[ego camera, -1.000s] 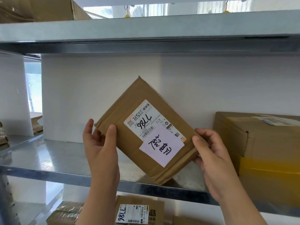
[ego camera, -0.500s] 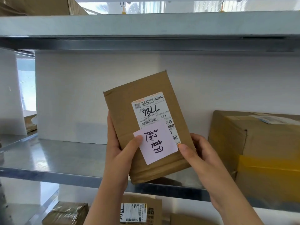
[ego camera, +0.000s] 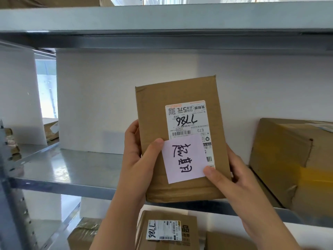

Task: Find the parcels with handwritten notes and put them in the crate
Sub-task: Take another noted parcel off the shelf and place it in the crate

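I hold a flat brown cardboard parcel [ego camera: 156, 109] upright in front of the middle shelf. It carries a white shipping label marked 7786 [ego camera: 187, 120] and a pale pink handwritten note [ego camera: 183, 159] stuck below it. My left hand [ego camera: 138, 165] grips the parcel's left edge, thumb on its face beside the note. My right hand [ego camera: 234, 181] grips the lower right edge, thumb pressing the note's corner. No crate is in view.
The grey metal shelf [ego camera: 68, 170] runs under the parcel, with a large brown box [ego camera: 292, 159] on its right. Another shelf board [ego camera: 162, 17] is overhead. Below lie a labelled box [ego camera: 167, 230] and a taped parcel [ego camera: 84, 233]. A steel upright [ego camera: 12, 204] stands at left.
The parcel has been turned from a diagonal tilt to upright and brought closer. My left thumb moved onto its face by the note and my right thumb onto the note's corner.
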`<action>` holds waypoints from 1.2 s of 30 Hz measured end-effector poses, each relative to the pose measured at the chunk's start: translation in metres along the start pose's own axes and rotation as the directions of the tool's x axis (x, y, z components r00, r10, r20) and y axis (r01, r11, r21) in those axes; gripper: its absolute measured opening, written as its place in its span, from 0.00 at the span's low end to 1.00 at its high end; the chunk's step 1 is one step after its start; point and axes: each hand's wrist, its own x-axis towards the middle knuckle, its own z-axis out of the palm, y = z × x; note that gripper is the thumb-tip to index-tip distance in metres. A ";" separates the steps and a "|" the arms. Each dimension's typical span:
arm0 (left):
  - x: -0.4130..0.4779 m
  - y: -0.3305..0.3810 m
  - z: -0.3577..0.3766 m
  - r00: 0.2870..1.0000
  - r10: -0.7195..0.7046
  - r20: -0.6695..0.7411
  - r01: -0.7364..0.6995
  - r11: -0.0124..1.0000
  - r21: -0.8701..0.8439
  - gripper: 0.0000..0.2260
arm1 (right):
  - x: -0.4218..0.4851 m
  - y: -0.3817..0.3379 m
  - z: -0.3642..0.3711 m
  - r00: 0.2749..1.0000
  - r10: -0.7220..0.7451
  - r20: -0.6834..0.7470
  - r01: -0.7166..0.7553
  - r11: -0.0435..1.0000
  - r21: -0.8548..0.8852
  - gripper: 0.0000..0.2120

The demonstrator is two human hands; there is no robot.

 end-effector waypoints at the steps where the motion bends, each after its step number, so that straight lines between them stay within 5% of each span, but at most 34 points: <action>1: 0.000 0.000 -0.004 1.000 -0.008 -0.012 0.008 1.000 0.007 0.21 | -0.001 0.000 0.003 1.000 -0.008 0.011 0.007 1.000 0.014 0.36; 7: -0.007 0.006 -0.010 0.997 0.016 -0.076 -0.012 0.998 0.054 0.21 | 0.000 0.000 0.017 0.998 -0.020 0.052 0.014 0.994 0.111 0.40; 20: -0.044 0.020 0.015 0.936 0.088 -0.340 -0.029 0.984 0.174 0.29 | 0.029 0.011 -0.001 0.949 -0.024 0.313 -0.059 0.966 0.251 0.27; 36: -0.178 0.067 0.009 0.664 0.306 -0.683 0.019 0.905 0.424 0.26 | -0.036 0.019 0.043 0.701 -0.152 0.697 -0.169 0.914 0.369 0.30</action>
